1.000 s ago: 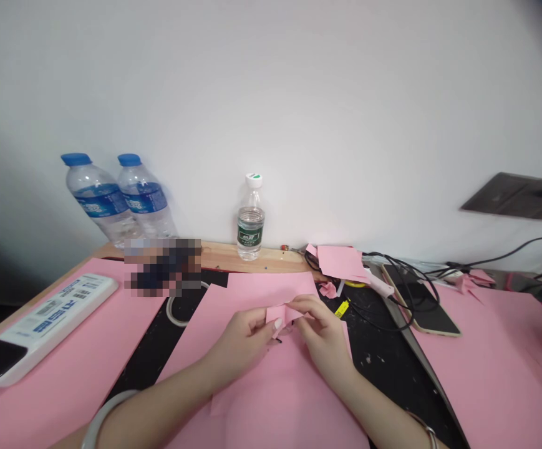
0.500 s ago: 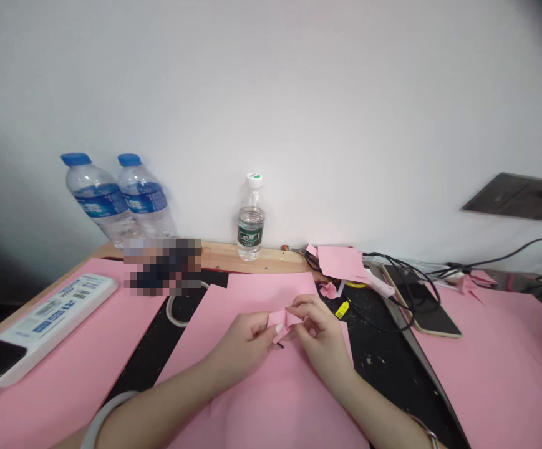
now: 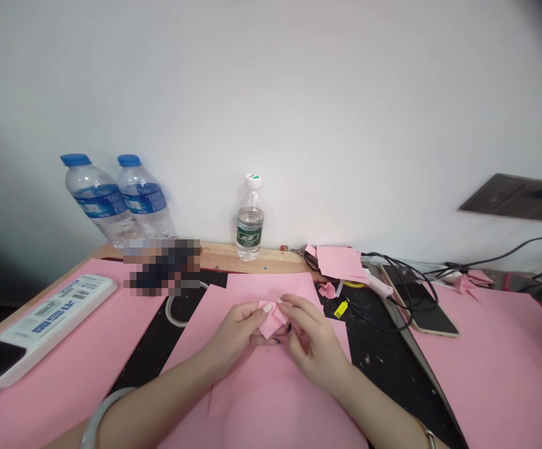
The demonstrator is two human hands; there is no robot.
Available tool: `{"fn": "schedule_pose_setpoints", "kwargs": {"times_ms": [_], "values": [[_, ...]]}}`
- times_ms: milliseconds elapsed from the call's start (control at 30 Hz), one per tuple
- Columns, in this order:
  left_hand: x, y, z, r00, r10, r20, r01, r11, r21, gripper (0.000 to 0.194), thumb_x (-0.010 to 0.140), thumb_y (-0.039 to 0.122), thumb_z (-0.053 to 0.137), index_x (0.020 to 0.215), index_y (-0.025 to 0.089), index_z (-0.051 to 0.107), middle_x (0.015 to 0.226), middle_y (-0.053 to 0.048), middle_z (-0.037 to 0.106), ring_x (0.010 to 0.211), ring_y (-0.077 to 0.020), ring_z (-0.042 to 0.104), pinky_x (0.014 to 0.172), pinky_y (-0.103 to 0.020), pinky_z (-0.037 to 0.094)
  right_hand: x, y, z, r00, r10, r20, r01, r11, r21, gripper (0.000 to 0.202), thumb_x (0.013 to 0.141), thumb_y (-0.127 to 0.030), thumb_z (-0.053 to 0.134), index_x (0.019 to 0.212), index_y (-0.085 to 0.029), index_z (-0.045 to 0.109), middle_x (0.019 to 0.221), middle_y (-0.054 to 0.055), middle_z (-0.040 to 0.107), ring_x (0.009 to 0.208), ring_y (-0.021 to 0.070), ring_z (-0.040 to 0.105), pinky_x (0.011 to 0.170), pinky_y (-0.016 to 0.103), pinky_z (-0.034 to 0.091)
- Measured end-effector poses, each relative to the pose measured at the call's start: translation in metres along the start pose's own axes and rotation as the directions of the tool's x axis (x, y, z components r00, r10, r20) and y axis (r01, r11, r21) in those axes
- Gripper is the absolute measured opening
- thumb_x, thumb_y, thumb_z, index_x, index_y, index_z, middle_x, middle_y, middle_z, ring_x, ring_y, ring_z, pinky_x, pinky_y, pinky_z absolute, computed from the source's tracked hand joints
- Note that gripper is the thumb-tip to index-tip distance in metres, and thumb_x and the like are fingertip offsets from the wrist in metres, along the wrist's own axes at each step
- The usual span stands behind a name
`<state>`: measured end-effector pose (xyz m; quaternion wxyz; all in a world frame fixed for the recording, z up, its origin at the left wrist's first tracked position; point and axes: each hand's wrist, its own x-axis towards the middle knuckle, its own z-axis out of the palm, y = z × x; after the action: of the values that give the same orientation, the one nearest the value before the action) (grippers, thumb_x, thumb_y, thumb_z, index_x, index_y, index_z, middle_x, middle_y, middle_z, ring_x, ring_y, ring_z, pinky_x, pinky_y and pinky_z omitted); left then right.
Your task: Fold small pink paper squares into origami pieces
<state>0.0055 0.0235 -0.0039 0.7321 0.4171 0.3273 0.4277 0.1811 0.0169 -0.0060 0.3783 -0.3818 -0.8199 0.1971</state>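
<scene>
A small folded piece of pink paper is held between my two hands, above pink sheets on the black mat. My left hand pinches its left side, thumb on top and fingers beneath. My right hand has its index fingertip at the paper's upper right edge, with the other fingers curled close to it. Part of the paper's right side is hidden by the right fingers.
A small water bottle stands behind my hands; two larger bottles lean at the left. A white power strip lies left. To the right are stacked pink squares, a crumpled pink piece, cables and a phone.
Both hands have moved slightly left with the paper. The paper has been turned and now looks flatter and more diamond-shaped, and the right thumb has come away from its front.
</scene>
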Motion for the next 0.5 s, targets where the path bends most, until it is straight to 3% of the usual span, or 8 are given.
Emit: {"fn": "schedule_pose_setpoints", "kwargs": {"times_ms": [333,500], "values": [[-0.0001,0.0015,0.0013,1.000,-0.013,-0.018,0.014,0.999,0.035,0.027,0.081,0.037,0.063,0.089,0.012,0.071,0.077,-0.007,0.069,0.076,-0.0180,0.061,0.073,-0.033,0.051,0.0004,-0.0048,-0.0029,0.995,-0.032,0.090,0.043,0.991,-0.127,0.060,0.069,-0.001,0.047,0.127,-0.013,0.049,0.133,0.013,0.049,0.115,0.0244,0.050,0.096,0.039,0.045],[0.0009,0.0022,0.0028,1.000,0.003,-0.013,-0.003,0.998,0.055,0.022,0.078,0.035,0.065,0.076,0.012,0.069,0.072,-0.004,0.065,0.072,-0.0157,0.057,0.071,-0.030,0.049,0.0006,-0.0070,-0.0032,0.994,-0.031,0.108,0.049,0.985,-0.165,0.060,0.069,-0.002,0.047,0.128,-0.011,0.049,0.134,0.014,0.049,0.115,0.0253,0.050,0.096,0.040,0.045]]}}
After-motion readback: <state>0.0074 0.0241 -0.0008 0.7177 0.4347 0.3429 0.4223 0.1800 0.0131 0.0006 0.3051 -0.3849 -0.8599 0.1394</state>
